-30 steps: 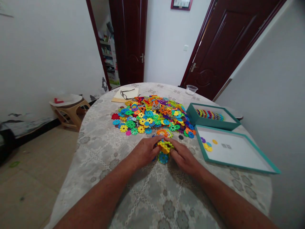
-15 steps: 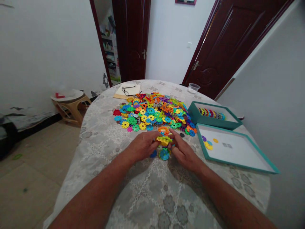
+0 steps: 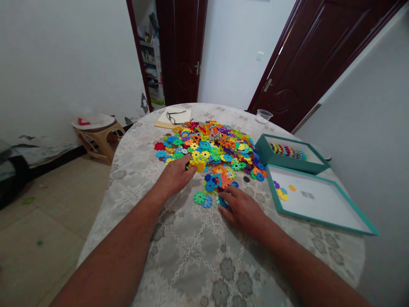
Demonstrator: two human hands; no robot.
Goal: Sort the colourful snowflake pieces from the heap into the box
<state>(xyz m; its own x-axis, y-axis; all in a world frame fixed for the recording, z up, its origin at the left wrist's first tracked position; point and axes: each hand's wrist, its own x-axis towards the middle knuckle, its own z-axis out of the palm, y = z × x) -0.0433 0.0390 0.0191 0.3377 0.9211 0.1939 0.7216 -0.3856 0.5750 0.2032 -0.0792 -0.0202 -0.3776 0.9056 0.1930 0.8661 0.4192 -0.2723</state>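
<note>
My left hand (image 3: 175,177) is closed on a yellow block of interlocking flower discs (image 3: 198,165), held just in front of the heap. My right hand (image 3: 241,207) has its thumb and fingers around a blue-green flower disc piece (image 3: 223,200) low over the tablecloth. Its fingers partly cover that piece. Between my hands sits a joined cluster of blue and orange pieces (image 3: 212,184). A green disc (image 3: 200,198) and a blue disc (image 3: 207,201) lie nearer to me, overlapping slightly.
Beyond my hands spreads a big heap of coloured flower discs (image 3: 220,143). On the right are a teal box (image 3: 265,153) holding rows of discs and its shallow lid (image 3: 319,221). Glasses (image 3: 174,117) rest on paper at the back left; a clear plastic tub (image 3: 263,115) stands at the back right.
My hands have moved apart. The left has carried the yellow block leftward and away from me; the right has dropped to the blue-green disc piece. The joined cluster now shows between them.
</note>
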